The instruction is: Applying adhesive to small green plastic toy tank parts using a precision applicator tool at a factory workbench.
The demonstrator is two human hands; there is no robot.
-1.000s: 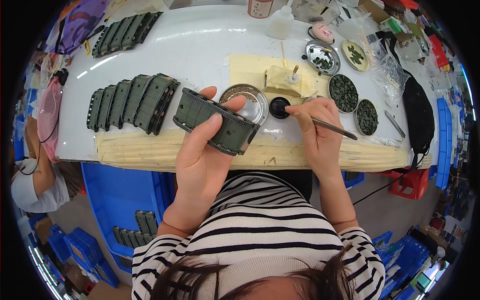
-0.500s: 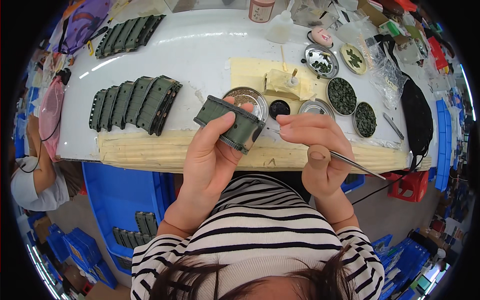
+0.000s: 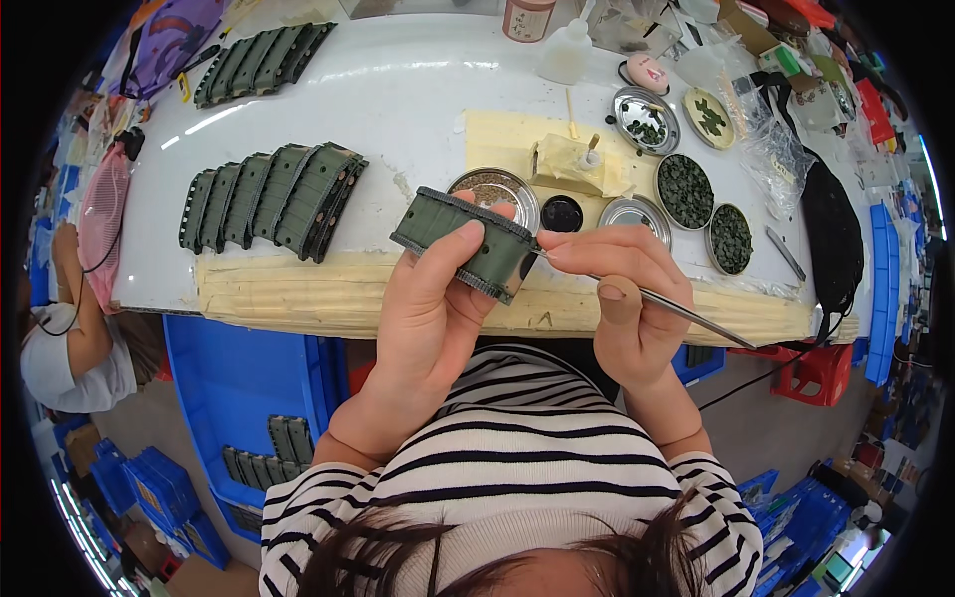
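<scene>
My left hand (image 3: 430,298) holds up a curved dark-green piece (image 3: 453,234) with ribbed dark edges and a camouflage-patterned end, thumb on its face and fingers behind. In my right hand (image 3: 637,289), thumb and fingers close round a slender silver metal tool (image 3: 686,311) with a fine tip and a tapering tail. Its tip is at the right end of the green piece; whether it touches cannot be made out. Just beyond are a round tin of brown grains (image 3: 522,196), partly covered by the piece, and a small black pot (image 3: 562,213).
Similar green pieces stand in rows (image 3: 284,199) at left, with another row (image 3: 264,65) behind. Right of centre are tins of dark-green bits (image 3: 683,189), a metal lid (image 3: 637,211) and a paper-wrapped block (image 3: 577,169). A blue crate (image 3: 239,368) sits below the table edge; another person's arm (image 3: 85,328) is far left.
My right hand has brought the tool's tip leftward and up to the end of the green piece. My left hand and the piece have shifted slightly right.
</scene>
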